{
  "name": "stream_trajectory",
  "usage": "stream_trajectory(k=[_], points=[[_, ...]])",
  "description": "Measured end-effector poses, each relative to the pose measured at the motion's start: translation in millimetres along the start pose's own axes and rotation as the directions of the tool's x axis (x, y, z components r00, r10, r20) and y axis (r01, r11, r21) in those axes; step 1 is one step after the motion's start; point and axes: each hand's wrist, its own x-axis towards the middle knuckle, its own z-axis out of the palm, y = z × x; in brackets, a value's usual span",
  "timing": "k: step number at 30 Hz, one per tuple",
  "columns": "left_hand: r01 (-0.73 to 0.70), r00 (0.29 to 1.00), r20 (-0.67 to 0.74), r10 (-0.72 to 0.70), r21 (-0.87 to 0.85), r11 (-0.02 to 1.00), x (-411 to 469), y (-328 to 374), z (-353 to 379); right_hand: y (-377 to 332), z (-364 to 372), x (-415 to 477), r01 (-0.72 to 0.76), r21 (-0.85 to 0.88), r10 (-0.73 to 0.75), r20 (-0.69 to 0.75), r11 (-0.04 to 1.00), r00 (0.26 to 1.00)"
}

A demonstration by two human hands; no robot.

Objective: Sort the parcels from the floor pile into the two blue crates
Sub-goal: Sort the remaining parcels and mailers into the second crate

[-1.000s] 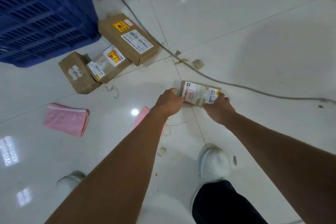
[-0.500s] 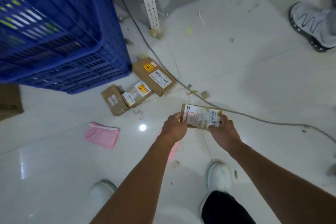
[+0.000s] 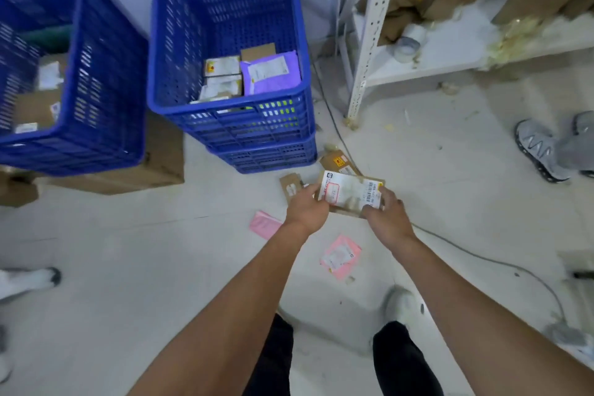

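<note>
1. Your left hand (image 3: 305, 209) grips the left end of the labelled cardboard parcel (image 3: 350, 193) at centre frame, and your right hand (image 3: 385, 215) grips its right end.
2. The parcel is held label up, just below the right blue crate (image 3: 225, 103).
3. The left blue crate (image 3: 106, 74) is at upper left. Both crates hold parcels.
4. On the floor (image 3: 128, 267), a pink mailer (image 3: 265, 224) lies left of your left wrist, and a second pink mailer (image 3: 341, 256) lies between your forearms.
5. A yellow-stickered box (image 3: 337, 161) sits by the right crate's base.

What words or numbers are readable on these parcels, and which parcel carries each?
Nothing reads clearly.
Held parcel: white label with barcode, digits and red-framed box, all blurred.
Brown box on the floor: yellow sticker, too small.
Purple mailer in the blue crate: label blurred.
Pink mailer on the floor: label blurred.
</note>
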Motion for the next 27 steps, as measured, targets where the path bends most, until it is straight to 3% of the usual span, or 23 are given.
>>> stream_trajectory(k=[6, 11, 16, 22, 27], points=[[-0.072, 0.988, -0.15, 0.046, -0.173, 0.982, -75.8, 10.8, -119.0, -110.5, 26.3, -95.4, 0.206, 0.016, -0.206, 0.03, 0.978, 0.978], [-0.189, 0.959, -0.251, 0.13, -0.225, 0.956, -110.5, 8.5, -210.7, -192.7, 54.2, -147.9, 0.404, 0.035, -0.405, 0.026, 0.914, 0.914], [-0.244, 0.931, -0.315, 0.185, -0.158, 0.957, -137.3, 11.8, -282.0, -251.0, 77.2, -200.3, 0.51, -0.026, -0.51, -0.005, 0.86, 0.86], [-0.303, 0.904, -0.376, 0.204, -0.223, 0.927, -174.3, 40.9, -338.8, -293.3, 83.3, -228.1, 0.613, -0.034, -0.614, -0.008, 0.789, 0.789], [-0.297, 0.9, -0.397, 0.18, -0.256, 0.92, -160.8, 66.8, -359.8, -323.0, 69.4, -215.8, 0.631, 0.002, -0.631, -0.024, 0.776, 0.776]])
